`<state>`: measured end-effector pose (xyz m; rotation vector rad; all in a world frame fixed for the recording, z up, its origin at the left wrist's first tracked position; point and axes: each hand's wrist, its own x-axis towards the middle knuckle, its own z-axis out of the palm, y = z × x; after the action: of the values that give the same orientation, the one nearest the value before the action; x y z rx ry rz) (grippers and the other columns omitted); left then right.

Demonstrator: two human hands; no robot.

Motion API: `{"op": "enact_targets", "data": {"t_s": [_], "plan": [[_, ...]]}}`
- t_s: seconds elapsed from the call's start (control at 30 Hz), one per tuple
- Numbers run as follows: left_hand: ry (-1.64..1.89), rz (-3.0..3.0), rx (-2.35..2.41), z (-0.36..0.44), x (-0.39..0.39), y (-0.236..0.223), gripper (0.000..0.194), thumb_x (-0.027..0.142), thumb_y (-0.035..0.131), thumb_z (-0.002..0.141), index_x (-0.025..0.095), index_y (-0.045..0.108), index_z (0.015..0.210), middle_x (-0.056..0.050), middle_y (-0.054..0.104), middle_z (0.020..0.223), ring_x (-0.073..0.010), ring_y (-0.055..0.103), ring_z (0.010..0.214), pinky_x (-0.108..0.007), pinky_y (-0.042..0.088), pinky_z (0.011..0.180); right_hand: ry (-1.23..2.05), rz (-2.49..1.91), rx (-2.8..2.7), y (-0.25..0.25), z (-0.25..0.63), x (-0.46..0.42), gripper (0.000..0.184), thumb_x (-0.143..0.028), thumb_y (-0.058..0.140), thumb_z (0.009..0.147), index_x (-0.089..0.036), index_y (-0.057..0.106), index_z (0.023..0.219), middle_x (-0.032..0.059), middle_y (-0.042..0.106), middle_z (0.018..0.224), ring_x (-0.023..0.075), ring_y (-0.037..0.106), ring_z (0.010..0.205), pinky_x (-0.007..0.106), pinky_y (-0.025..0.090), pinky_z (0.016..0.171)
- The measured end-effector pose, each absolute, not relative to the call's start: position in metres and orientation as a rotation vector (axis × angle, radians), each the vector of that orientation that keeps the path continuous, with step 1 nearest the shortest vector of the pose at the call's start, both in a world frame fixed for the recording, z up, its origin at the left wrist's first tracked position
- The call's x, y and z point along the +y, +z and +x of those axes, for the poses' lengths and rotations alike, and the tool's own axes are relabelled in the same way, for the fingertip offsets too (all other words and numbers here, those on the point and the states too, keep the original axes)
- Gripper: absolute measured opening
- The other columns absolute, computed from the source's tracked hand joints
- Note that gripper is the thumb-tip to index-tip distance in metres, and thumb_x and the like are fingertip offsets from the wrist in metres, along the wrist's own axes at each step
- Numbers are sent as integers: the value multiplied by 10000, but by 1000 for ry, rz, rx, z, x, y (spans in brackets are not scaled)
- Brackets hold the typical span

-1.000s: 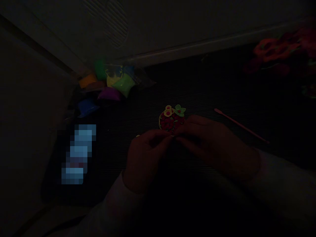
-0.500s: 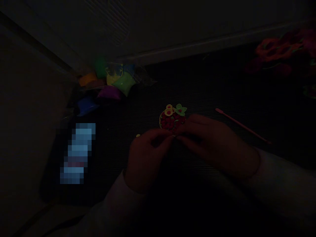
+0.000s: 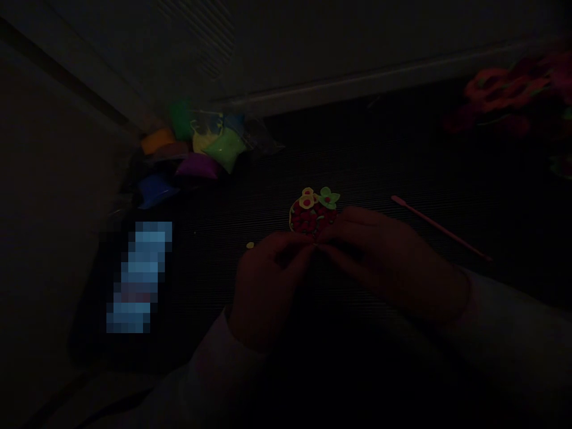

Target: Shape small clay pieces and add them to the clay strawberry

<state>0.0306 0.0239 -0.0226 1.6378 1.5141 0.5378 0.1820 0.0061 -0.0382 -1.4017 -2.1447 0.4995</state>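
In dim light my left hand (image 3: 266,286) and my right hand (image 3: 388,262) meet fingertip to fingertip above a dark ribbed table. Both are closed in a pinch, with a tiny pale speck showing between the fingertips; its kind is too small to make out. Just beyond them lies a round red clay piece (image 3: 304,220) edged in yellow-green, its near side hidden by my fingers. Yellow flowers (image 3: 307,201) with red centres and a green flower (image 3: 329,198) sit along its top. A small pale yellow bit of clay (image 3: 250,245) rests left of my left hand.
A pink modelling tool (image 3: 440,226) lies to the right. Bagged clay in several colours (image 3: 226,149) is heaped at the back left, beyond a lit phone (image 3: 140,277) with a blurred screen. Orange and red clay shapes (image 3: 504,89) are at the far right, near the wall (image 3: 339,42).
Both hands keep their pinch and shift very slightly to the right. The pale yellow bit beside my left hand shows more fully, and less of the speck between my fingertips is visible.
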Motion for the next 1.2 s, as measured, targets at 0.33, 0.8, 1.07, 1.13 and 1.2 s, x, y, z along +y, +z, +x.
{"op": "enact_targets", "data": {"t_s": [0.33, 0.8, 1.07, 1.13, 1.2], "plan": [[649, 1427, 1456, 26, 19, -27, 198, 229, 583, 707, 191, 609, 901, 43, 643, 666, -52, 539, 458, -144, 438, 437, 514, -1427, -2149, -38, 182, 6, 116, -182, 487, 786, -201, 584, 846, 20, 608, 901, 157, 560, 847, 308, 452, 769], [551, 1826, 1506, 29, 21, -27, 123, 217, 562, 726, 205, 654, 808, 21, 662, 719, -111, 599, 631, -229, 480, 643, 515, -1427, -2174, -39, 182, 7, 105, -180, 490, 784, -178, 585, 828, 29, 599, 843, 158, 551, 794, 303, 441, 720], [604, 1862, 1460, 30, 21, -27, 110, 197, 566, 727, 199, 648, 800, 19, 657, 789, -109, 599, 714, -221, 467, 693, 518, -1431, -2194, -39, 183, 7, 97, -185, 482, 786, -185, 576, 812, 28, 587, 825, 160, 543, 770, 305, 438, 698], [612, 1870, 1455, 30, 22, -28, 109, 188, 568, 725, 195, 648, 798, 19, 655, 789, -105, 596, 722, -213, 463, 703, 500, -1433, -2200, -39, 183, 7, 92, -181, 486, 782, -186, 575, 805, 26, 588, 818, 161, 543, 768, 306, 435, 697], [612, 1871, 1457, 31, 22, -28, 108, 183, 569, 725, 192, 651, 795, 20, 654, 787, -101, 595, 716, -209, 462, 705, 496, -1439, -2207, -39, 182, 7, 92, -183, 486, 782, -184, 575, 804, 26, 588, 814, 161, 543, 767, 307, 433, 694]]}}
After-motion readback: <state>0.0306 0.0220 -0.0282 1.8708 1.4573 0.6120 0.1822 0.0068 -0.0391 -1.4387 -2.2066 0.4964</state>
